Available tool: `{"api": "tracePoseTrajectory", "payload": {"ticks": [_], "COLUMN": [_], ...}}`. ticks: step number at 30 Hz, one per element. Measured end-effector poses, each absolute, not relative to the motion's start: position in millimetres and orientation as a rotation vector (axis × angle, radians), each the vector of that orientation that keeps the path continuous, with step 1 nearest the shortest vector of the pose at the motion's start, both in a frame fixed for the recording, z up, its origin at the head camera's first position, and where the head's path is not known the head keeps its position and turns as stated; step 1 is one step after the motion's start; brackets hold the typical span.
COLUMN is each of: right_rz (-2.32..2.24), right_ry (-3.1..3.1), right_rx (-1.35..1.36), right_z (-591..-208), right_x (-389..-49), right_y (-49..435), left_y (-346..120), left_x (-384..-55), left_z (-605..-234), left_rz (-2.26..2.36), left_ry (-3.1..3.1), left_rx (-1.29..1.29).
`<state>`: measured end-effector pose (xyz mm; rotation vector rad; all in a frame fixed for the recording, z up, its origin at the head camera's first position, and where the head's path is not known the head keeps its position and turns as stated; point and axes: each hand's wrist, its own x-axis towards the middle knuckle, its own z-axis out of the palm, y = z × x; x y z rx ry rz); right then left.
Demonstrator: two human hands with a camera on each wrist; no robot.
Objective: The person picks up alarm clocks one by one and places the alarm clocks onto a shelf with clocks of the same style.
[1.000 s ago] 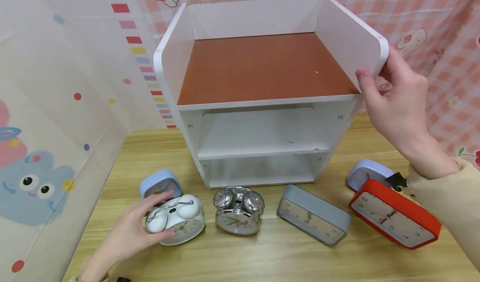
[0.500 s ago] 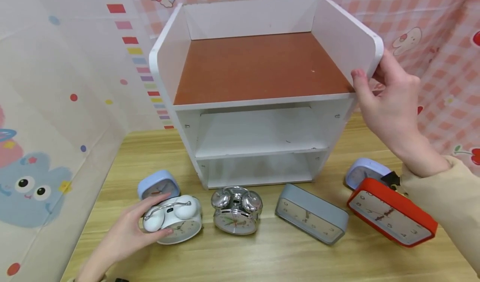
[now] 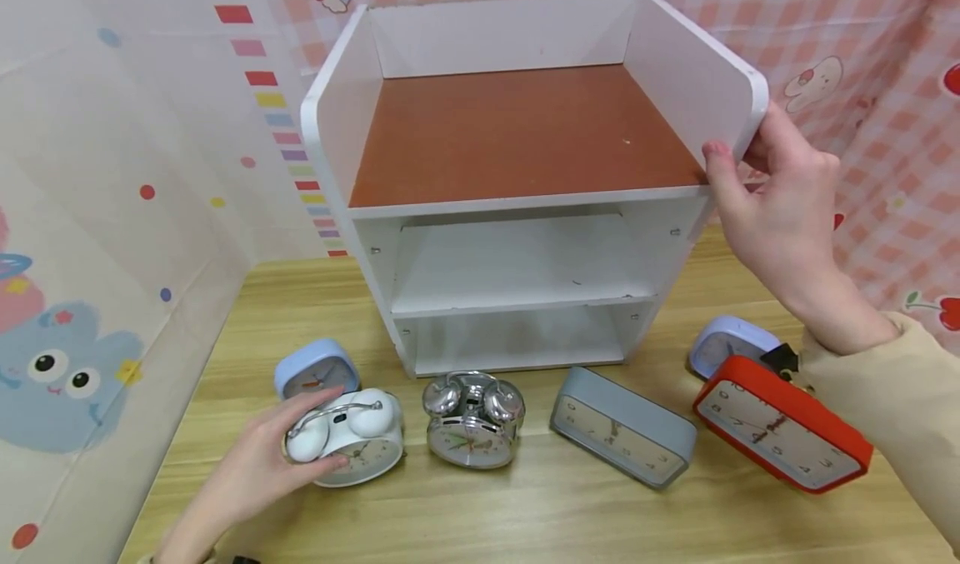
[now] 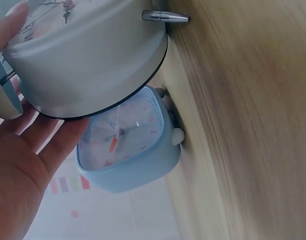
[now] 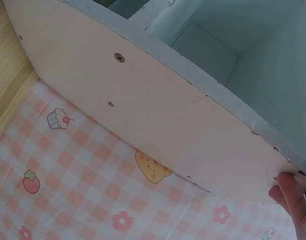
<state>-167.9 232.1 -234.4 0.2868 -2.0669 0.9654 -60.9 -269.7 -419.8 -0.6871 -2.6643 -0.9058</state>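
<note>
Holding as a second ago: left hand [image 3: 258, 468], grasping white twin-bell clock [image 3: 367, 457], front-left of shelf [image 3: 491, 135]; silver clock [image 3: 472, 445] and grey clock [image 3: 633, 426], untouched, before shelf; red clock [image 3: 783, 426], front-right of shelf; right hand [image 3: 787, 206], gripping shelf's side panel [image 3: 693, 81]. Visible change: none, so white twin-bell clock gains no ground relative to shelf.

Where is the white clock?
In the head view, the white clock is at lower left, held by the left hand, just in front of a light-blue clock.
</note>
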Motion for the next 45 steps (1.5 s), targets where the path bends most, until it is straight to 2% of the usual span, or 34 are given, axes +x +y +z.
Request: {"api": "tracePoseTrajectory", "payload": {"ticks": [12,22,29,45], "right_rz": [0.997,1.131,1.137,1.132], "right_ry": [-2.075,-2.118,-2.137,-2.11], "right_rx": [0.308,0.348,0.333,0.336], "right_z": [-234,-233,-233,-236], "right_x": [-167,-164,-162,-163], "right_y": [234,240,242,240], "left_y": [-269,-274,-281,-276], "left_x": [-60,-52,-46,-61], "left_z": [-420,-416,-387,-321], "left_rz": [-0.926,-1.074,-1.131,-1.01], "left_ry": [-2.646,-2.638,-2.57,-2.366], "left_rx": [-0.677,-0.563,-0.522,-0.886]}}
